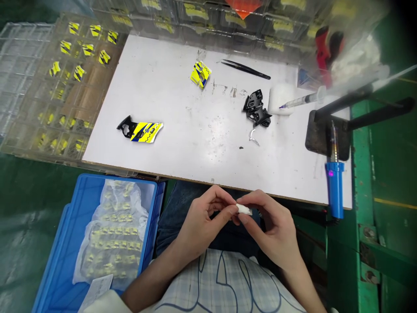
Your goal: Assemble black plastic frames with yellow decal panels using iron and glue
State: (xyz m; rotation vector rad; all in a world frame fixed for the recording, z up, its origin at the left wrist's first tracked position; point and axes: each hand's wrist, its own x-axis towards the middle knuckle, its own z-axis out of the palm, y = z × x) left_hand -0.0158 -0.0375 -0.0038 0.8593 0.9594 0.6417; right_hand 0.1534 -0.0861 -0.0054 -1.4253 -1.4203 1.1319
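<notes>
In the head view, I am holding a small white piece (244,209) low in the middle of the frame, over my lap; my left hand (202,226) and my right hand (270,230) are both pinching it with the fingertips, so it is staying steady and close to my eyes. On the white board (182,143) above, the yellow-blue part (143,130), the black part (256,108), the tweezers (246,69) and the syringe (298,102) are lying spread apart, I think to be reached easily. The blue crate (58,261) with bagged parts is sitting at lower left, beside my knee.
</notes>
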